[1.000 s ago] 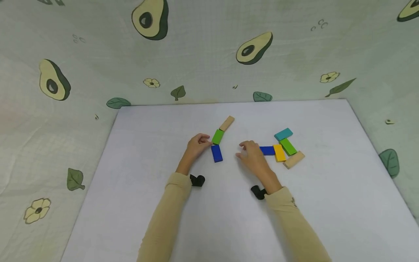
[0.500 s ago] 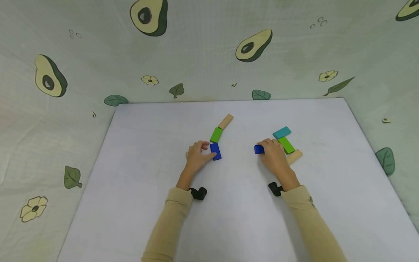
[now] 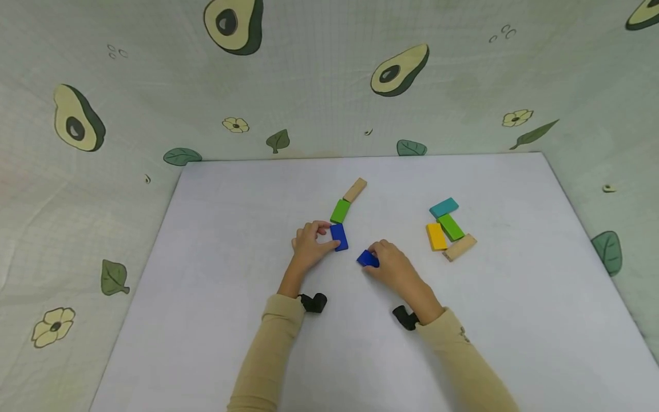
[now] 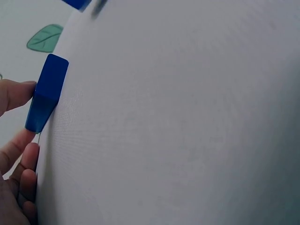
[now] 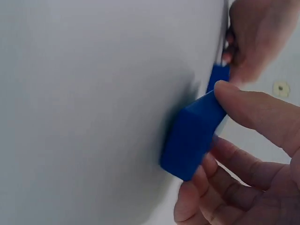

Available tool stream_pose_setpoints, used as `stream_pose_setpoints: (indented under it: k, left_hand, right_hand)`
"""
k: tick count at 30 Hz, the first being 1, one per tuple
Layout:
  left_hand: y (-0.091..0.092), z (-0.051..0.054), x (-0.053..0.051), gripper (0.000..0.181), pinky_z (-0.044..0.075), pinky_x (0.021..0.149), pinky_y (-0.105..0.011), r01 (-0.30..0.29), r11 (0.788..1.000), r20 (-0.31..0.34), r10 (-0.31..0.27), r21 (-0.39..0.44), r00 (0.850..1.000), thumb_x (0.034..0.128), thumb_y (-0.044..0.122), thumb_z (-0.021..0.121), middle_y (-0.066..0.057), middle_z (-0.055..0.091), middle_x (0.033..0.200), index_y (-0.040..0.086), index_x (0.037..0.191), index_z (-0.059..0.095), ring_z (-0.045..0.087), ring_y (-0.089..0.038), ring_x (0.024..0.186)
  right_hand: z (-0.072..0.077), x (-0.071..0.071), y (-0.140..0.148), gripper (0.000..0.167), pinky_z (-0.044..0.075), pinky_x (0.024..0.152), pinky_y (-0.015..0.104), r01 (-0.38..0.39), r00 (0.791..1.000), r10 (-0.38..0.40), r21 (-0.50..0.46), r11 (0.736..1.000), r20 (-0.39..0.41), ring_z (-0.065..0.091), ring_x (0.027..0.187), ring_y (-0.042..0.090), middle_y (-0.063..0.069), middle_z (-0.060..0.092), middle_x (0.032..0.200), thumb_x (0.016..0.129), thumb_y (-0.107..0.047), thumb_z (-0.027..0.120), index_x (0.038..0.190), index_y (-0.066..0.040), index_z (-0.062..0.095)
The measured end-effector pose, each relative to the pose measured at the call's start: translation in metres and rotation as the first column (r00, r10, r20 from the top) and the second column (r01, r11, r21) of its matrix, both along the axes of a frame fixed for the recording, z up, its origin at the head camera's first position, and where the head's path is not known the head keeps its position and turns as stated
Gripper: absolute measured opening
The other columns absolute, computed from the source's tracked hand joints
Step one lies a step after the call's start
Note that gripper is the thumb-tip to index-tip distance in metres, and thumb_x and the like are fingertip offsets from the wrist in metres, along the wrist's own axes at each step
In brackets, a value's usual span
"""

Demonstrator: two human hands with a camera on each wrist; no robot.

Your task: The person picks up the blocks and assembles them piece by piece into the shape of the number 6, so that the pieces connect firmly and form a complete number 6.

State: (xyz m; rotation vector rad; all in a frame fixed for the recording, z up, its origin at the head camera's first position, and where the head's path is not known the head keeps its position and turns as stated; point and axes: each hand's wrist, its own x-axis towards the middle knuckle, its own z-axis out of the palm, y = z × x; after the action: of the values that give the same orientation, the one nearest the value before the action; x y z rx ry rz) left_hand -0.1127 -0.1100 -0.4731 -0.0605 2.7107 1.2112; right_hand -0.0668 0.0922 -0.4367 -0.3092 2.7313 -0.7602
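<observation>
My left hand (image 3: 309, 245) pinches a blue wooden block (image 3: 339, 237) lying on the table, thumb at its near end and a finger at its far end. In the left wrist view, that blue block (image 4: 49, 86) sits between thumb and finger. To its right, my right hand (image 3: 395, 268) holds a second blue block (image 3: 368, 258) by thumb and fingertips. The right wrist view shows this second block (image 5: 190, 138) tilted, close to the table surface. Beyond the first block lie a green block (image 3: 340, 211) and a plain wood block (image 3: 355, 190), forming a bent line.
At the right, a teal block (image 3: 444, 207), a green block (image 3: 451, 228), a yellow block (image 3: 436, 237) and a plain wood block (image 3: 460, 248) lie loosely grouped. A cloth with printed avocados (image 3: 399, 71) hangs around the white table (image 3: 206, 246).
The right hand went to the group at right, took the blue block there and brought it left, near the line. The left hand shifted from the line's joint onto the first blue block.
</observation>
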Motion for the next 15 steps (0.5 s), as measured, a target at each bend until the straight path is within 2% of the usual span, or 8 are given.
stream_pose_setpoints:
  k: [4, 8, 15]
  left_hand:
    - [-0.001, -0.001, -0.001, 0.046, 0.024, 0.081, -0.038, 0.009, 1.0, 0.009, -0.009, -0.004, 1.0, 0.0777, 0.036, 0.072, -0.003, 0.052, 0.103, 0.019, 0.117, 0.055, 0.041, -0.021, 0.094]
    - [-0.002, -0.002, -0.002, 0.046, 0.023, 0.08, -0.037, 0.02, 1.0, 0.01, -0.02, 0.004, 1.0, 0.0774, 0.035, 0.072, -0.003, 0.052, 0.102, 0.019, 0.117, 0.056, 0.041, -0.021, 0.092]
    - [-0.003, 0.001, -0.001, 0.045, 0.023, 0.079, -0.037, 0.024, 0.999, 0.009, -0.024, 0.023, 1.0, 0.0769, 0.035, 0.073, -0.003, 0.052, 0.101, 0.018, 0.116, 0.057, 0.041, -0.021, 0.093]
  right_hand:
    - [-0.008, 0.002, -0.018, 0.042, 0.048, 0.084, 0.038, 0.01, 0.999, -0.007, -0.079, 0.997, 0.039, 0.055, 0.091, 0.022, 0.012, 0.057, 0.1, 0.082, -0.023, 0.071, 0.113, 0.001, 0.056]
    - [-0.011, 0.002, -0.028, 0.041, 0.048, 0.076, 0.035, 0.059, 0.995, -0.046, -0.164, 0.985, 0.083, 0.054, 0.084, 0.021, 0.011, 0.057, 0.094, 0.082, -0.019, 0.071, 0.113, 0.002, 0.056]
    - [-0.01, 0.0, -0.036, 0.029, 0.044, 0.063, 0.028, 0.118, 0.991, -0.102, -0.229, 0.966, 0.083, 0.05, 0.071, 0.017, 0.009, 0.055, 0.082, 0.084, -0.011, 0.068, 0.107, 0.004, 0.059]
